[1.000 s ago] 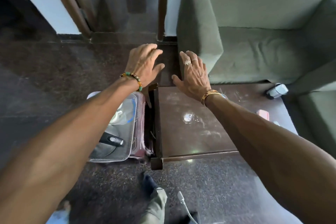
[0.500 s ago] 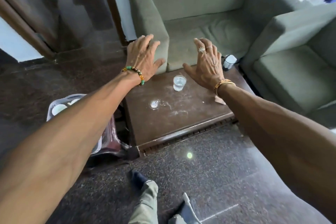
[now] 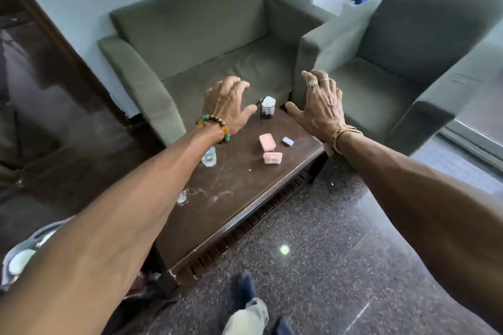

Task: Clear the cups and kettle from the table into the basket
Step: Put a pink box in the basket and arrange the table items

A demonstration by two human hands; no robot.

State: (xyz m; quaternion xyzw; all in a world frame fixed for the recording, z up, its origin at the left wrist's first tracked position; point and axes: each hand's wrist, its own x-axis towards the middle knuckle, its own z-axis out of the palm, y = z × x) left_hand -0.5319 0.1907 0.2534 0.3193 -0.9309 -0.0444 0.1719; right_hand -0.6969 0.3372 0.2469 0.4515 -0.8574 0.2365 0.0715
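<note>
Left grip (image 3: 228,106) and right grip (image 3: 321,109) both hang open, fingers spread, holding nothing. The cup (image 3: 268,107) stands upright at the bench's (image 3: 234,198) far end, right between the thumbs, a hair closer to the left one. The glass (image 3: 209,157) sits back behind the left grip, half hidden under that wrist, so I'd guess cup first.

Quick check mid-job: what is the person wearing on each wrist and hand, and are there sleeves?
No sleeves show; both forearms are bare. The left hand has a beaded bracelet at the wrist, with green, amber and brown beads. The right hand has a gold bangle at the wrist and two rings: an ornate ring and a plain band.
</note>
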